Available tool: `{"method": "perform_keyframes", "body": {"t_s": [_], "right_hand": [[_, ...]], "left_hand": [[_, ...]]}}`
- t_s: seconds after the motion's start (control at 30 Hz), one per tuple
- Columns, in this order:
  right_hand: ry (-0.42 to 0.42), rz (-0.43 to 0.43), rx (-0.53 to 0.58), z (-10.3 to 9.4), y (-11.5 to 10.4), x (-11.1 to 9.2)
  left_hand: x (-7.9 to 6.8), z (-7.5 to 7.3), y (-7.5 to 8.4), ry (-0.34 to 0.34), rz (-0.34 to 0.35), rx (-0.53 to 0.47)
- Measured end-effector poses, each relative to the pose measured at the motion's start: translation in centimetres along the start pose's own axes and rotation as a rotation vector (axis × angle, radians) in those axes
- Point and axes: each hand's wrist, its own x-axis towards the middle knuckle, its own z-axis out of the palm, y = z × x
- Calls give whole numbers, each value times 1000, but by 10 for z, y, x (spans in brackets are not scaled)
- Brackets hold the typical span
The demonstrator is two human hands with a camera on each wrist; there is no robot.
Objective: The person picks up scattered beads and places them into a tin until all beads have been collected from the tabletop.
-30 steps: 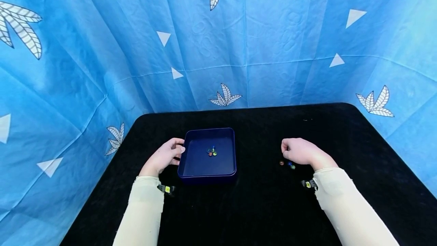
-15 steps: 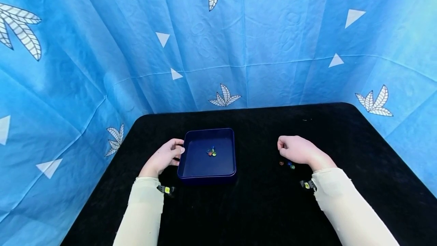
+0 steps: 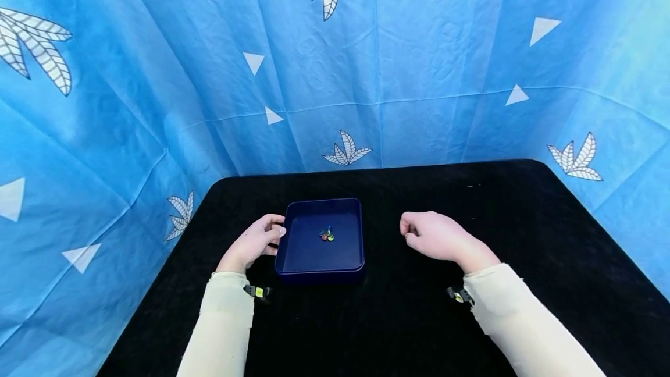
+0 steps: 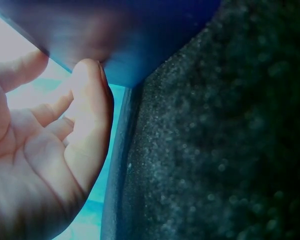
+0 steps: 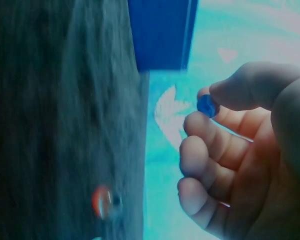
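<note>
A dark blue square box [image 3: 319, 252] without a lid sits left of centre, a small cluster of coloured marbles [image 3: 327, 236] on its floor. My left hand [image 3: 255, 243] is at the box's left side, thumb [image 4: 90, 90] touching the outer wall and the other fingers spread along it. To the right of the box, my right hand [image 3: 439, 237] is over the table. Between thumb and index finger it pinches a blue marble [image 5: 206, 105]; the other fingers curl inward. An orange marble [image 5: 102, 201] lies on the table in the right wrist view, hidden behind the hand in the head view.
The black-covered table [image 3: 387, 319] extends around the box, with its far edge near a blue patterned curtain [image 3: 419, 63]. The box also shows at the top of the right wrist view. Each wrist wears a small camera on a strap.
My right hand has moved left toward the box, covering the loose marbles on the table in the head view. My left hand and the box stay in place.
</note>
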Motion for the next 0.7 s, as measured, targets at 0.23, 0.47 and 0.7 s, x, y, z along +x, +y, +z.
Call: {"method": "perform_keyframes", "body": {"t_s": [0.23, 0.47, 0.7], "right_hand": [[8, -97, -1, 15, -33, 16], [8, -139, -34, 27, -60, 39], [50, -239, -57, 33, -88, 59]], "left_hand": [[-1, 2, 1, -4, 5, -12], [2, 0, 1, -16, 8, -24], [2, -2, -1, -28, -6, -30]]}}
